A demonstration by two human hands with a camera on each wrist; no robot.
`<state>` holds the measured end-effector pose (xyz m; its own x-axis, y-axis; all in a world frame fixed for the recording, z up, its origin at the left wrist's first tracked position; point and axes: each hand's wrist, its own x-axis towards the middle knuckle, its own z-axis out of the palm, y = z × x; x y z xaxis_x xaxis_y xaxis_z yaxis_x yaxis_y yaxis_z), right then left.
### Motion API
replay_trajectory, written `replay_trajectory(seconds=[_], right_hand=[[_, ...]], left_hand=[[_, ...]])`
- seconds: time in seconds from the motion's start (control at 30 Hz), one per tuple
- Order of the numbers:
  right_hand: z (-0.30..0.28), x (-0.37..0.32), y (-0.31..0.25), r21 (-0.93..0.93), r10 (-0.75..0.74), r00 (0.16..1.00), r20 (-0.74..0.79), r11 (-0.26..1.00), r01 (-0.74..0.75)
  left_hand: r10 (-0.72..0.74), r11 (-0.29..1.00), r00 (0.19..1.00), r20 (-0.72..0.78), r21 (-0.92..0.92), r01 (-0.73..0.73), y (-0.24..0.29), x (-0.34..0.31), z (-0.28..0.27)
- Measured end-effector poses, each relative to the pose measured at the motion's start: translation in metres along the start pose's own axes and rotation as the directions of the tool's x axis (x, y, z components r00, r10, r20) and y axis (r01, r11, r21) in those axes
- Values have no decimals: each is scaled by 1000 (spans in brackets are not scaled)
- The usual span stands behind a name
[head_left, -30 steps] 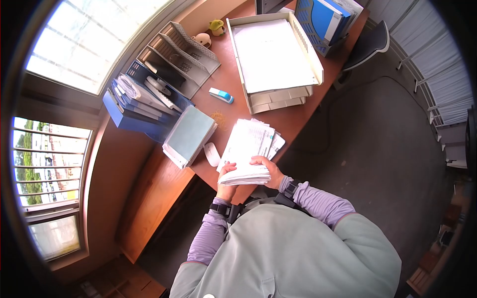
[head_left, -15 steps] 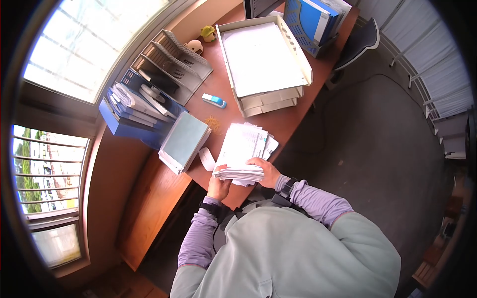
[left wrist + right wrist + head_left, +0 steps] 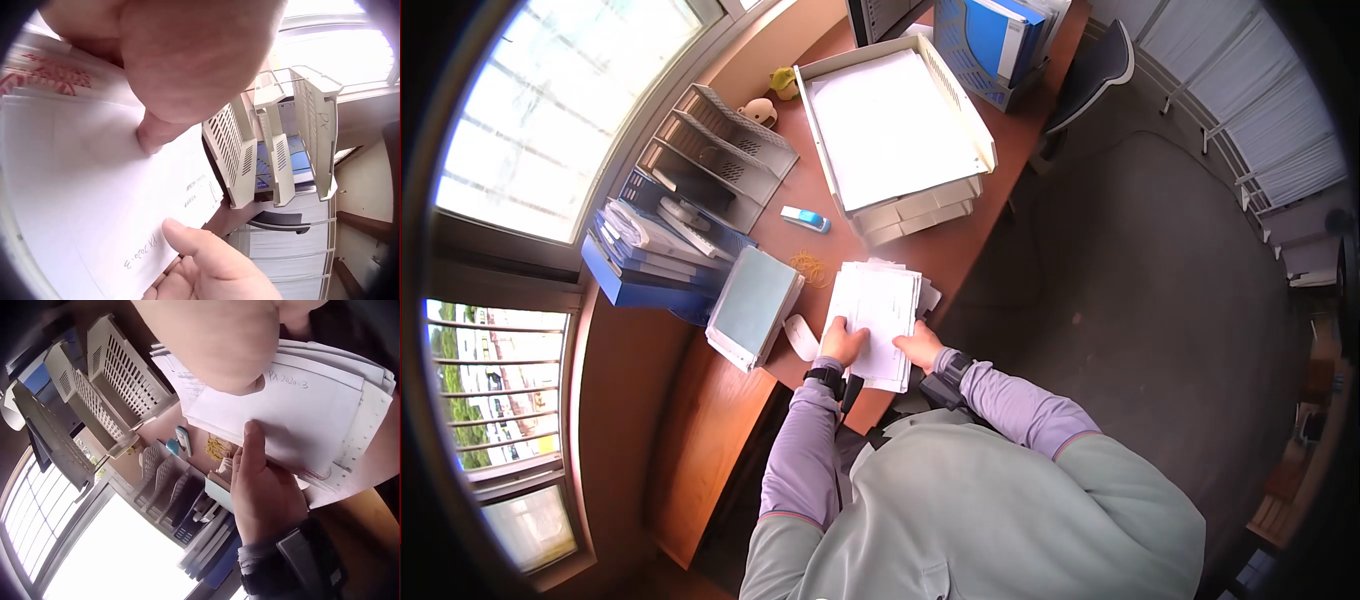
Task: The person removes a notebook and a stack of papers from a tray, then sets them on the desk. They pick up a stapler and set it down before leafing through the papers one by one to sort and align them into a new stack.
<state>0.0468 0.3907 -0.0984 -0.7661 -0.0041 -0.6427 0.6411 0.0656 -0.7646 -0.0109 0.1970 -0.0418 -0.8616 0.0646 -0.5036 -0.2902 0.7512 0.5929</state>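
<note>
A thick stack of white papers [image 3: 878,305] is held between both hands over the desk's near edge. My left hand [image 3: 842,343] grips its left side with the thumb on the top sheet. On the other side my right hand [image 3: 918,347] grips the edge, its thumb [image 3: 184,237] also on top in the left wrist view, with curled fingers partly showing beneath. Handwriting marks the top sheet [image 3: 306,406], and sheet edges stick out unevenly along the stack. Red print shows on a lower sheet [image 3: 56,74].
Left of the stack are a white mouse [image 3: 801,337] and a pile under a grey-green cover [image 3: 755,292]. Beyond lie rubber bands [image 3: 808,268], a blue-white stapler [image 3: 806,219], stacked paper trays [image 3: 990,150], a file rack [image 3: 730,160] and blue folders [image 3: 650,285].
The stack's thick near edge faced up before; now its top sheet lies flatter toward the camera. My left hand has shifted so its thumb lies over the top. The head view has turned slightly.
</note>
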Motion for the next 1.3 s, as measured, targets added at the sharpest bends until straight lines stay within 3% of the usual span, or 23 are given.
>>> replay_trajectory(seconds=[0.1, 0.2, 0.27, 0.4, 0.53, 0.6, 0.67, 0.9, 0.97, 1.0, 1.07, 1.1, 1.13, 1.17, 1.2, 1.23, 1.27, 1.3], right_hand=[[-3, -14, -15, -86, 27, 989, -142, 995, -40], [-2, -15, -18, -84, 71, 982, -175, 993, -87], [3, -1, -1, -42, 73, 983, -168, 996, -82], [7, 14, 15, 41, 106, 983, -150, 994, -101], [4, -22, -31, -26, 124, 983, -139, 991, -128], [7, -36, -47, -9, 37, 988, -149, 999, -39], [10, -43, -59, -21, 19, 987, -160, 1000, -22], [22, -24, -47, 68, -27, 990, -139, 997, 37], [24, -33, -54, 96, -50, 991, -122, 993, 62], [24, -43, -65, 100, -101, 988, -115, 989, 112], [22, -57, -80, 107, -150, 983, -106, 981, 161], [18, -61, -85, -12, -254, 966, -54, 967, 253], [15, -66, -91, -123, -347, 938, 7, 930, 345], [10, -71, -97, -121, -346, 938, 4, 931, 344], [6, -77, -103, -53, -397, 913, 99, 914, 403], [3, -81, -107, 20, -449, 873, 191, 891, 453], [3, -83, -108, 214, -391, 884, 257, 915, 343], [3, -84, -105, 214, -391, 883, 259, 915, 342]], left_hand=[[9, 1000, 999, -35, -23, -10, -6, 0, 7], [38, 996, 993, -115, 90, -27, -4, -1, 12], [75, 963, 970, -231, 271, -10, 7, -10, 10], [46, 975, 974, -221, 222, 4, -1, -6, 11], [-6, 970, 988, -156, 239, 43, 3, -5, 5], [-28, 967, 991, -134, 246, 60, 4, -1, -2], [-81, 987, 996, -31, 139, 84, 3, 1, -10], [-90, 994, 996, -13, 66, 90, -4, 3, -9], [-100, 984, 995, 9, -144, 100, -23, 9, -2], [-105, 984, 994, 9, -143, 105, -25, 6, -6], [-23, 924, 999, -34, -382, 8, -20, -5, -19], [-23, 925, 999, -34, -381, 9, -16, -11, -27], [76, 827, 997, 7, -559, -59, -12, -21, -36], [181, 689, 983, 28, -717, -107, -7, -32, -44], [209, 599, 975, 82, -799, -61, 4, -45, -53], [208, 599, 975, 82, -798, -61, 6, -56, -58], [181, 571, 974, 132, -821, 5, 6, -65, -62], [157, 538, 970, 184, -840, 72, 5, -74, -65]])
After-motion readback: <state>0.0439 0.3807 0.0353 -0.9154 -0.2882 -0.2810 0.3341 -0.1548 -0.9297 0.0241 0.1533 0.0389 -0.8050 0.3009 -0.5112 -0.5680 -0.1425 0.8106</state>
